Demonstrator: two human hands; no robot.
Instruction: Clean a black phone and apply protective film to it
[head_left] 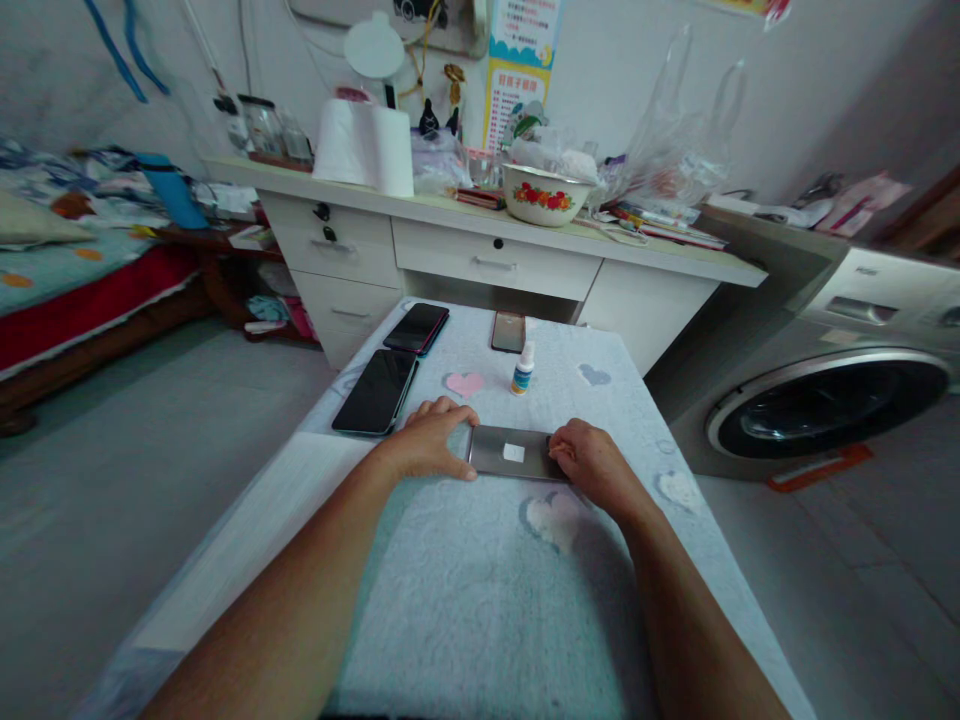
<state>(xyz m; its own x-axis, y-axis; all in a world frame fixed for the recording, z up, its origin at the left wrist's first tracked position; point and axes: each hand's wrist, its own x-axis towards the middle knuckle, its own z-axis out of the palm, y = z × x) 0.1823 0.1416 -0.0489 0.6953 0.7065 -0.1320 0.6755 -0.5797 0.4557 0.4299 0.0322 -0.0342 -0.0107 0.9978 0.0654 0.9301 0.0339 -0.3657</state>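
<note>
A flat grey phone (494, 455) lies crosswise on the table with a small white patch (514, 453) near its middle. My left hand (430, 437) grips its left end, thumb at the near corner and index finger at the far one. The bent fingers of my right hand (591, 459) are closed and press on the phone's right end. Whatever they pinch is hidden. Just beyond the phone stands a small spray bottle (523, 370) with a white cap and a blue and yellow label.
Two dark-screened devices, a nearer one (375, 392) and a farther one (417, 328), lie at the table's left. A smaller phone (508, 332) lies at the far edge. Behind stands a white desk (495, 247) bearing a flowered bowl (546, 195); a washing machine (840, 340) is at right.
</note>
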